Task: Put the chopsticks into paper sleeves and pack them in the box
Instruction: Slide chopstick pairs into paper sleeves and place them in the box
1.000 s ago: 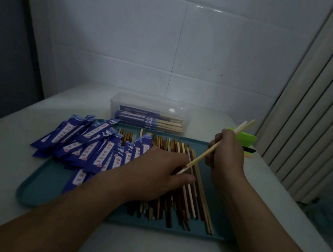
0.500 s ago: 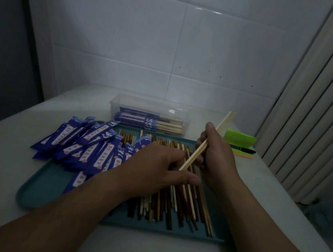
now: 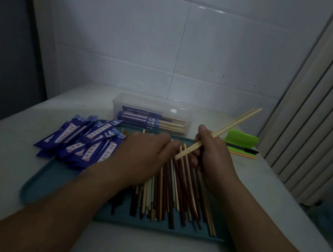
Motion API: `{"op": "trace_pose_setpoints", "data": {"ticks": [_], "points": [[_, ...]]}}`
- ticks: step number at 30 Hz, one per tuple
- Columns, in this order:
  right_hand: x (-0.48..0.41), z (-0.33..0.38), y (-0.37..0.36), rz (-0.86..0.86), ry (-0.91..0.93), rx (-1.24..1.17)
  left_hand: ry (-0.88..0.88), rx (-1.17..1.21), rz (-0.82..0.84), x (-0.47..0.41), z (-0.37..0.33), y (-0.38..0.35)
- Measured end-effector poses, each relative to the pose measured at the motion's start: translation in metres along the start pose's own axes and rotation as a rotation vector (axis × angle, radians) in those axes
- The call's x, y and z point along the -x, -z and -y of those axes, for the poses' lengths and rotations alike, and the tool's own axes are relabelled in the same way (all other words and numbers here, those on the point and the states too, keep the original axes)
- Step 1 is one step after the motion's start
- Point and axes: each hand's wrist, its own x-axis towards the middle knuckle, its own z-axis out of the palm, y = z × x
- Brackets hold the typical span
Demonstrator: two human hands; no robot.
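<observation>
Pair of pale wooden chopsticks [image 3: 237,123] gripped in right hand [image 3: 209,153], slanting far-right. Left hand [image 3: 145,155], fingers relaxed, rests on brown-and-pale chopstick pile [image 3: 175,197] in teal plastic tray [image 3: 40,184].

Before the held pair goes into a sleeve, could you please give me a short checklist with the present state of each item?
1. Pair of chopsticks gripped in the right hand: ok.
2. Both sticks level at their ends: cannot tell; the far ends look slightly apart.
3. Left hand free to take a sleeve: cannot tell; it is blurred over the loose chopsticks.
4. Empty sleeves lying just left of the left hand: ok.
5. Box open, with space above the packed pairs: ok.
</observation>
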Motion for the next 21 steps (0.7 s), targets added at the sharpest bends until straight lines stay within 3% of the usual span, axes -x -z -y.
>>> {"op": "trace_pose_setpoints", "data": {"ticks": [3, 4, 8, 16, 21], "points": [[-0.002, -0.003, 0.003, -0.063, -0.026, 0.063, 0.095, -0.269, -0.191, -0.004, 0.021, 0.013], [-0.001, -0.002, 0.004, -0.072, -0.033, 0.072, 0.144, -0.348, -0.187, -0.004, 0.027, 0.015], [0.002, -0.002, 0.001, -0.064, -0.022, 0.13, 0.358, -0.453, 0.1, -0.001, 0.029, 0.011], [0.005, -0.003, -0.005, -0.045, 0.001, 0.214, 0.42, -0.406, 0.177, -0.002, 0.022, 0.004], [0.006, -0.002, -0.006, -0.04, -0.009, 0.2, 0.407, -0.169, 0.118, -0.005, 0.024, 0.005]]}}
